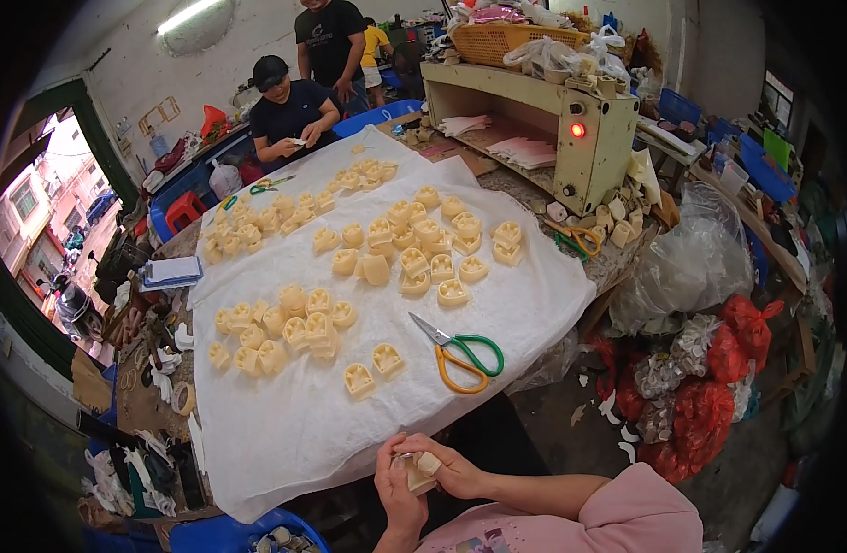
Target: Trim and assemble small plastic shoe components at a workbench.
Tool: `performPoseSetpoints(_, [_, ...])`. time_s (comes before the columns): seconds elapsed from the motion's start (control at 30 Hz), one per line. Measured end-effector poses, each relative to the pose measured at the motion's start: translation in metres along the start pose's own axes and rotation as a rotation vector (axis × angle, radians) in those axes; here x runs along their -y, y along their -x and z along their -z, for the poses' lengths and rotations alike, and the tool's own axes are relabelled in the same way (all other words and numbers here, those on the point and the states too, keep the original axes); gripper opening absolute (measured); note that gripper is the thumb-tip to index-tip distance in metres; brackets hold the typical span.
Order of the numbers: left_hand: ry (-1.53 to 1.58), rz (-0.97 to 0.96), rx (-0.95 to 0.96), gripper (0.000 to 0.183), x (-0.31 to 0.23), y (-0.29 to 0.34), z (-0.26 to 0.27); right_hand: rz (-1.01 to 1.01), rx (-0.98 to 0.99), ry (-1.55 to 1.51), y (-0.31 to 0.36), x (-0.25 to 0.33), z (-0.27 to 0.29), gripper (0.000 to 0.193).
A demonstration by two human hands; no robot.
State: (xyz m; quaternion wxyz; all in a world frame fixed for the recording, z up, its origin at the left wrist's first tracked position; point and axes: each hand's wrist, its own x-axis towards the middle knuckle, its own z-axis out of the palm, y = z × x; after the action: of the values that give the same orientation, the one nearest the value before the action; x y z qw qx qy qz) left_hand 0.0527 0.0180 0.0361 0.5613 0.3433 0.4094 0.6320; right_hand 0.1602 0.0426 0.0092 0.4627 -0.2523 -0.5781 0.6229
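my two bare hands are drawn together in front of me, just below the near edge of the table. my left hand [396, 481] grips a cream-coloured piece [417, 476] from one side, fingers curled around it; my right hand [456, 475] grasps it from the other, thumb over the top. the piece is small and blocky, mostly hidden by my fingers. a soft pink sleeve [640, 514] covers my right upper arm.

before me spreads a white cloth [276, 442], thin and softly wrinkled, draped over the table's edge. on it lie many smooth, matte cream pieces, rounded at one end, some with hollowed, ridged faces. two sit apart: an upright-looking arch [358, 380] and, just beside it, a similar block [387, 360]. a heaped cluster [320, 334] lies to the left, and a looser group [414, 262] farther up the middle.

near the right edge rest metal scissors [442, 338], blades parted, one looped handle green and the other orange.

beyond the cloth stands a boxy cream machine [594, 161] with scuffed paint and a glowing red light [577, 130]. to the right bulges a crinkled clear plastic bag [695, 263]. across the table a person [294, 120] in a dark cap handles something small and pale.
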Motion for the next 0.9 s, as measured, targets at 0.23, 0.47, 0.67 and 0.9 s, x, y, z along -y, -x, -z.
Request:
performPoseSetpoints(0.23, [-0.023,-0.012,-0.011,0.038,-0.002,0.0,-0.002,-0.111,0.01,-0.041,-0.001,0.013,0.002,0.032])
performPoseSetpoints(0.47, [0.026,0.026,0.112,0.055,-0.001,0.0,0.0,-0.333,0.087,-0.122,-0.023,0.029,0.021,0.032])
performPoseSetpoints(0.67, [-0.034,-0.108,0.18,0.07,0.011,0.0,0.009,-0.287,0.24,-0.208,-0.027,0.035,0.024,0.017])
performPoseSetpoints(0.9, [-0.221,-0.144,0.123,0.06,0.005,-0.001,0.011,0.177,0.116,0.155,-0.02,0.01,0.013,0.019])
